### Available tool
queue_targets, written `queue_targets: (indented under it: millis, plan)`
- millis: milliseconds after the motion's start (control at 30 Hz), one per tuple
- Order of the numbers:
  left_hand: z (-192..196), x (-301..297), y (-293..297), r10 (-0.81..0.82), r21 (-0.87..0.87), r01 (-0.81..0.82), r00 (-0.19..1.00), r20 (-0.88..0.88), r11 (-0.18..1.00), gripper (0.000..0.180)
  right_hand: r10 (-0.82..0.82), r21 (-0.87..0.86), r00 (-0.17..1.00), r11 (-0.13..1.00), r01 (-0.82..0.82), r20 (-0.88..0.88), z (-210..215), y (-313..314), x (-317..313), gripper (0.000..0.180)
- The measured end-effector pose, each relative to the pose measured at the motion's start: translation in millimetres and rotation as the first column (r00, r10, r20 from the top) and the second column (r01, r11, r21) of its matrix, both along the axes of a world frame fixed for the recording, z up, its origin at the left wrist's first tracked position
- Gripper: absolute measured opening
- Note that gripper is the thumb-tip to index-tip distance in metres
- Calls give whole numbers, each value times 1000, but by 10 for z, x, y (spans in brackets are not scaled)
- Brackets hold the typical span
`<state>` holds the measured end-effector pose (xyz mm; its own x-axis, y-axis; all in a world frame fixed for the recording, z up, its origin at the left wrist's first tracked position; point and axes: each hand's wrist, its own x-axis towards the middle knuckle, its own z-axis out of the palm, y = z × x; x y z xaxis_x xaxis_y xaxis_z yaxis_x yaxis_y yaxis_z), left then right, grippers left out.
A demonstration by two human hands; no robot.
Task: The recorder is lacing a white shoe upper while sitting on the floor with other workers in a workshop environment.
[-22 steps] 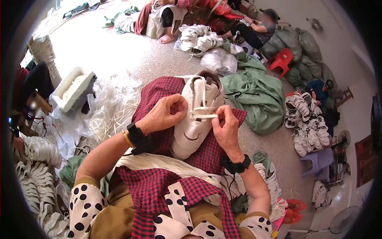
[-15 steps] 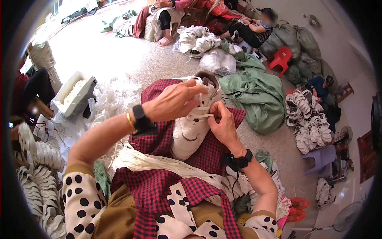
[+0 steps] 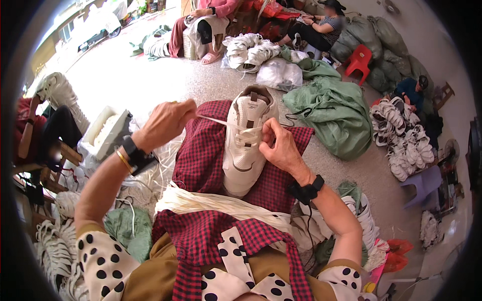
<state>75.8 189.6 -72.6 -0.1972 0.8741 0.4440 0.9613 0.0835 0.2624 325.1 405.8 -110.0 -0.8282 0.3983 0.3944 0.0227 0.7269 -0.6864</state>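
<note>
A white sneaker (image 3: 244,155) lies on the red-and-black checked cloth (image 3: 203,150) over my lap, its toe toward me and its heel opening away. My left hand (image 3: 165,123) is off to the left of the shoe, fingers closed on the end of a white shoelace (image 3: 216,120). That lace runs taut from my fingers to the upper eyelets. At the shoe's right edge my right hand (image 3: 279,148) is pinched beside the crossed laces; whatever sits between its fingertips is hidden. A bundle of loose white laces (image 3: 221,206) lies across my lap below the toe.
A white bin (image 3: 105,131) stands at the left, near a seated person. Green sacks (image 3: 336,120) lie to the right of the cloth. Piles of sneakers (image 3: 401,135), a red chair (image 3: 358,62) and a purple stool (image 3: 423,188) are farther right. Other people sit at the back.
My left hand has moved left, away from the shoe, drawing the lace out straight. My right hand stays by the shoe's right edge. The view has shifted slightly.
</note>
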Motion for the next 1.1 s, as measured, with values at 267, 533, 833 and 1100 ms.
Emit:
queue_targets:
  millis: [267, 533, 833, 1100]
  plan:
    - [-255, 404, 157, -83, 270, 23, 973, 215, 963, 23, -60, 189, 997, 980, 67, -42, 185, -52, 107, 24]
    - [-351, 709, 359, -157, 214, 130, 981, 113, 968, 11, 55, 180, 998, 982, -58, 22, 257, -67, 31, 30]
    - [109, 241, 417, -127, -124, 368, 588, 799, 922, 34, 51, 496, 991, 862, -106, 123, 304, -134, -5, 22]
    - [-97, 246, 232, 148, 36, -159, 964, 221, 987, 18, 151, 333, 980, 938, -100, -130, 200, 42, 49, 13]
